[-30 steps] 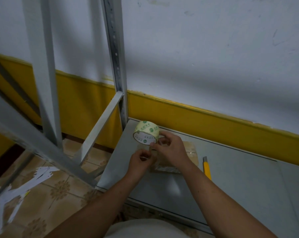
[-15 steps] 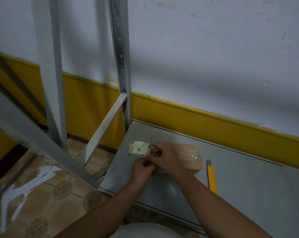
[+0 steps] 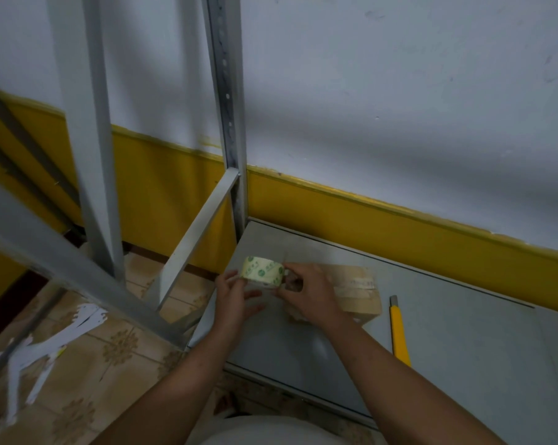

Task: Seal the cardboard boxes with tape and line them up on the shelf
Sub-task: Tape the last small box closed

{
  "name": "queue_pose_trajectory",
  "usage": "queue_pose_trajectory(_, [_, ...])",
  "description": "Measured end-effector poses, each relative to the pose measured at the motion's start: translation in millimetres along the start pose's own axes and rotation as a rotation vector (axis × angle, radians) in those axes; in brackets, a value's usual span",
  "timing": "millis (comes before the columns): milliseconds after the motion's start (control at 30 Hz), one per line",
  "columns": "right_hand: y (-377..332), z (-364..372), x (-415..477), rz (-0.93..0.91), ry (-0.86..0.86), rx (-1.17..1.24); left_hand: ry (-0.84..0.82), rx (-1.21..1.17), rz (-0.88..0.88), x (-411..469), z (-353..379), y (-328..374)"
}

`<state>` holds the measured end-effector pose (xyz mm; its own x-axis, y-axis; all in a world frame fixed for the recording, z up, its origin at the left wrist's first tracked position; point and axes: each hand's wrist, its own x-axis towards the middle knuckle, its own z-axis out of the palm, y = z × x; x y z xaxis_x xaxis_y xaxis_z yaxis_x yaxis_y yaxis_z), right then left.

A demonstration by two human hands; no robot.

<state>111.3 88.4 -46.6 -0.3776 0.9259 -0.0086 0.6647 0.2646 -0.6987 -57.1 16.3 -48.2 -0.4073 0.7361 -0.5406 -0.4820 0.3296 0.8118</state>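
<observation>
Right hand (image 3: pixel 306 293) clamped on tape roll (image 3: pixel 263 272) at left end of box (image 3: pixel 357 295), which sits on shelf (image 3: pixel 463 342). Left hand (image 3: pixel 234 300) touches roll's left edge, can't tell its grip. Knife (image 3: pixel 398 332) lies right of box.

Cardboard box (image 3: pixel 357 292): its left end was hidden behind the right hand (image 3: pixel 306 293).
Tape roll (image 3: pixel 263 273): the green print was too small to read.
Left hand (image 3: pixel 236 298): the fingertips were out of sight behind the roll.
Yellow knife (image 3: pixel 398 329): the near end was covered by the right forearm.
Shelf (image 3: pixel 463 332): it was cut off at the right edge.
</observation>
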Motion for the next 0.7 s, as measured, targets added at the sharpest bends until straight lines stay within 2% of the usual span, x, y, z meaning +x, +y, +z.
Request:
queue_pose_trajectory(100, [4.7,4.1,1.6,0.009,-0.009,-0.007,-0.187,-0.002,0.020,-7.6,2.6,11.0])
queue_pose_trajectory(200, [8.6,6.0,3.2,-0.001,-0.007,-0.023,-0.315,-0.189,-0.046,-7.3,0.7,15.2])
queue_pose_trajectory(300, [6.0,4.9,3.0,-0.033,-0.012,-0.012,-0.269,-0.206,-0.073,-4.4,4.0,15.5])
queue_pose_trajectory(400, [4.4,5.3,2.5,-0.055,-0.013,-0.023,-0.215,-0.102,0.024,-2.4,12.0,12.7])
queue_pose_trajectory(700, [2.0,-0.9,-6.8,-0.129,0.076,0.004,-0.138,-0.137,0.111,0.5,7.9,2.2])
